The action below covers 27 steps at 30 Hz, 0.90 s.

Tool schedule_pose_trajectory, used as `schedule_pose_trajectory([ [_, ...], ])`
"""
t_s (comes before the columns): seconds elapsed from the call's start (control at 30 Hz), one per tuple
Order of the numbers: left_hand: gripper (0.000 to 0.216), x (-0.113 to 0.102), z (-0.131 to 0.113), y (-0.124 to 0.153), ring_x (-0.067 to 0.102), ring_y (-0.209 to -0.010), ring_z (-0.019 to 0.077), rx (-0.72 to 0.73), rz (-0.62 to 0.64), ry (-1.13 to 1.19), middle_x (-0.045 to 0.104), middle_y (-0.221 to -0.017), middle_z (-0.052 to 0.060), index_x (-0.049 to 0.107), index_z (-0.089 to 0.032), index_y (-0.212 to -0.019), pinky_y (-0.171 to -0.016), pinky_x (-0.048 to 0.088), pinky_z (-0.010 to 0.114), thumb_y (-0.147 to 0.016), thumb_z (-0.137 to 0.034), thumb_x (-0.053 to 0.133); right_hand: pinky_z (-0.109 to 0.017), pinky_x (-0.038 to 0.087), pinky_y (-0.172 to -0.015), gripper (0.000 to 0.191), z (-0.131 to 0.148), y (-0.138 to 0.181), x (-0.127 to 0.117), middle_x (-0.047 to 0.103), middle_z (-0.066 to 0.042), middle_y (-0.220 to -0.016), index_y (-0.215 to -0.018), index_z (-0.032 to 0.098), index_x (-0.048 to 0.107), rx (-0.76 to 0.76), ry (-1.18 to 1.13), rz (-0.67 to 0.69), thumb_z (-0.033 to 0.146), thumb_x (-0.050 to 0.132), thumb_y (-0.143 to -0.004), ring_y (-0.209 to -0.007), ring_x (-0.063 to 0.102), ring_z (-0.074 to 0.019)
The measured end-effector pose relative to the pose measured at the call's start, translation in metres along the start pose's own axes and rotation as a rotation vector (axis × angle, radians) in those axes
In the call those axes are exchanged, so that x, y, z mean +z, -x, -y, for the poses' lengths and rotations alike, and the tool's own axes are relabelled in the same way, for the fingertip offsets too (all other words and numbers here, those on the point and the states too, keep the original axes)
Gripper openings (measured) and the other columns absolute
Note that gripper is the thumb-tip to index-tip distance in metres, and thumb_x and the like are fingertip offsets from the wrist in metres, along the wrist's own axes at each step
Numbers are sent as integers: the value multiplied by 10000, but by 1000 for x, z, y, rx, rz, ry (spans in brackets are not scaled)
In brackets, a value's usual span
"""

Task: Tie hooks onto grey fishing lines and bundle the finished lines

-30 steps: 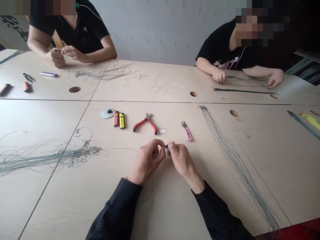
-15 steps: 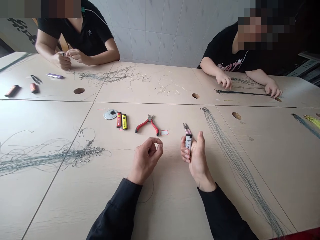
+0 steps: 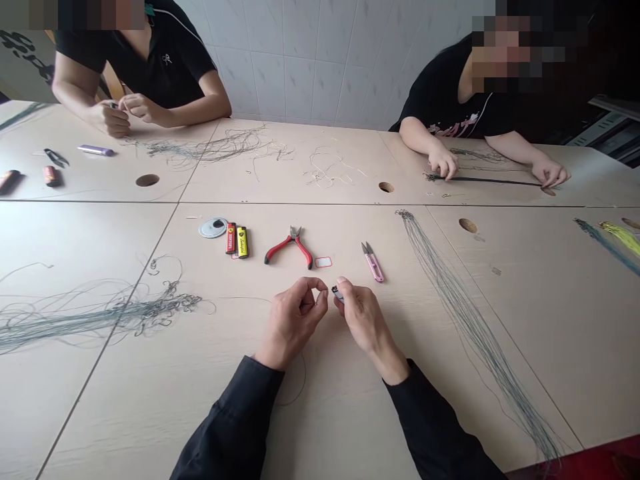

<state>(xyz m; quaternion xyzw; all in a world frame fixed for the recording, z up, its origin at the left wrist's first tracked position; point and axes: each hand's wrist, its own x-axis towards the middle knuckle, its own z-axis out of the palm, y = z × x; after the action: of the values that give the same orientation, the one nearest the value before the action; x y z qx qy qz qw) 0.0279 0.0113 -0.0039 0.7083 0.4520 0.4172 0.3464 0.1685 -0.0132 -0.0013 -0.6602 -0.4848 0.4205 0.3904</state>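
Note:
My left hand is pinched closed just over the table, thumb against fingertips, seemingly on a thin line too fine to make out. My right hand is wrapped around a lighter; only its dark top shows, pointing at the left fingertips. The two hands almost touch. Just beyond them lie red-handled pliers, a small red-edged tag and pink thread snips.
A red lighter, a yellow lighter and a round metal lid lie left of the pliers. A tangle of grey line with hooks spreads at left; a long bundle runs at right. Two people work on lines across the table.
Half a second ago my right hand was further right, holding the lighter upright. It has swung back left and tipped the lighter toward my left fingertips. My left hand stayed put.

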Motion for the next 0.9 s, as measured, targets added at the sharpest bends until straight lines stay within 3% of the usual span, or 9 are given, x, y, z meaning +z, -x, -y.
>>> schedule_pose_trajectory([
  [0.57,51,3,3,0,258,-460,50,69,4,-32,252,-549,-107,611,-169,-834,-472,260,167,-857,-185,569,-287,181,-491,471,4,2,-4,229,43,-511,-571,229,223,-13,138,-11,453,324,-973,-494,222,-113],
  [0.9,48,2,4,1,287,-464,55,55,13,-33,274,-545,-102,620,-178,-848,-481,279,168,-853,-187,573,-281,206,-490,458,7,2,-7,269,41,-492,-544,228,287,1,121,-24,433,332,-952,-482,251,-117],
])
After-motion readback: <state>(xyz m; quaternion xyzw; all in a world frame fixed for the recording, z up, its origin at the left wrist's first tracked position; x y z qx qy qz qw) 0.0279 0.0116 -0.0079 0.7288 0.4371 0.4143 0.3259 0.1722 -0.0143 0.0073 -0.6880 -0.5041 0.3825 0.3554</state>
